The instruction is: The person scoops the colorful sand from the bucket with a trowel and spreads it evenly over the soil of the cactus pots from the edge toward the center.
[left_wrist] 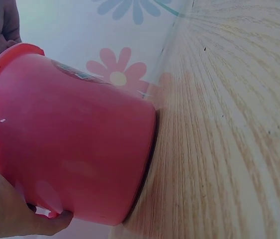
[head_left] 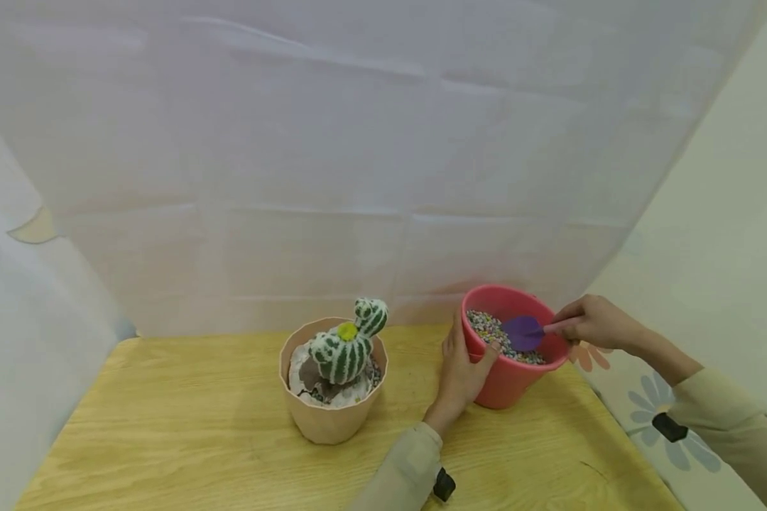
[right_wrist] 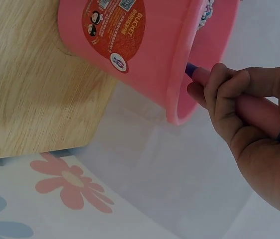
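Surroundings: a beige pot (head_left: 332,404) is standing on the wooden table (head_left: 166,433), left of the hands and apart from them, holding a striped green cactus (head_left: 345,348) with a yellow spot on top.
Backdrop: a white sheet (head_left: 358,142) is hanging behind the table, and a flower-printed cloth (head_left: 652,404) is lying off the table's right edge.
In the way: the bucket's near wall is hiding its lower contents from the head view, and the left hand is covering part of that wall.
Pink bucket: the pink bucket (head_left: 511,369) is sitting near the table's back right corner, filled with small mixed-colour pebbles (head_left: 486,328); a red label (right_wrist: 112,30) is showing on its side.
Left hand: the left hand (head_left: 461,369) is gripping the bucket's left wall, thumb lying over the rim, forearm stretching up from the near edge.
Right hand: the right hand (head_left: 597,321) is hovering just beyond the right rim, fingers curled round the pink handle (right_wrist: 249,102) of a small scoop.
Scoop: its purple blade (head_left: 523,332) is resting on the pebbles inside the bucket.
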Motion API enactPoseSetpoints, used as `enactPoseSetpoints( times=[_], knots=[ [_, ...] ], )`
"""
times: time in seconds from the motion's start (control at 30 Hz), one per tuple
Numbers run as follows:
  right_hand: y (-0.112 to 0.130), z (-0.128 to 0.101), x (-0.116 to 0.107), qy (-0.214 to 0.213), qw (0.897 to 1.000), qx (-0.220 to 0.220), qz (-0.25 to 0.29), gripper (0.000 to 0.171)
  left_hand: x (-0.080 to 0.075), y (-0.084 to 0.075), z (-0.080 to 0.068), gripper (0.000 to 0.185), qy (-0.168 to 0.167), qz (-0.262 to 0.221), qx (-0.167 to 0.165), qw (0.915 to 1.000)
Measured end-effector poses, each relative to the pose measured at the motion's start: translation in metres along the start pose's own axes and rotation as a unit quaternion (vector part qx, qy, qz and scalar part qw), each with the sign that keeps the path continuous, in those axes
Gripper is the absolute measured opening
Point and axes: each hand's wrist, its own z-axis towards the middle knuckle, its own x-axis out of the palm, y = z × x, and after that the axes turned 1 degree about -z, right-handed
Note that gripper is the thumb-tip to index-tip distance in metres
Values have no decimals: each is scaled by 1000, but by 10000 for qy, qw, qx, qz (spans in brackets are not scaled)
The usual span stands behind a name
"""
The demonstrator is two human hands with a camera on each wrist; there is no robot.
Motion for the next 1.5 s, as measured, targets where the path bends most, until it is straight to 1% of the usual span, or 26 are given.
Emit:
enactPoseSetpoints(
  times=[0.13,0.23,0.33,0.43,0.53,0.6,0.7,0.8,0.97,1.03,1.13,1.27,1.33,1.5],
  knots=[
    [-1,4,3,-112,9998,65,151,26,0,-2,-1,93,-15,39,-68,10000],
    [-4,9,2,-56,9998,91,142,25,2,-4,-3,93,-16,69,-65,10000],
    [-7,13,-5,171,9995,88,236,23,7,-6,-9,92,37,101,-43,9999],
    [-10,18,-11,447,9980,249,363,23,14,-8,-16,93,133,76,-40,9999],
    [-12,25,-12,628,9971,279,313,21,20,-12,-23,93,237,18,-73,9997],
    [-10,27,-11,703,9968,315,189,18,23,-15,-25,94,321,-57,-109,9994],
    [-4,27,-13,623,9973,376,73,18,26,-19,-24,94,402,-134,-163,9990],
    [0,29,-15,414,9980,475,-10,21,26,-22,-19,93,381,-297,-217,9986],
    [-8,35,-6,-5,9976,649,235,29,19,-21,-10,93,178,-420,-143,9989],
    [-15,37,0,-84,9971,630,412,30,16,-18,-7,94,53,-400,-71,9992],
    [-25,38,12,-28,9964,541,646,28,11,-13,-3,93,-138,-333,0,9993],
    [-32,38,25,-55,9977,452,504,27,6,-7,-1,93,-281,-243,-3,9993],
    [-34,37,30,-133,9981,432,407,28,6,-5,-1,93,-300,-197,-7,9994],
    [-32,35,39,-236,9956,470,777,27,6,-4,0,93,-268,-257,-13,9993]
  ],
)
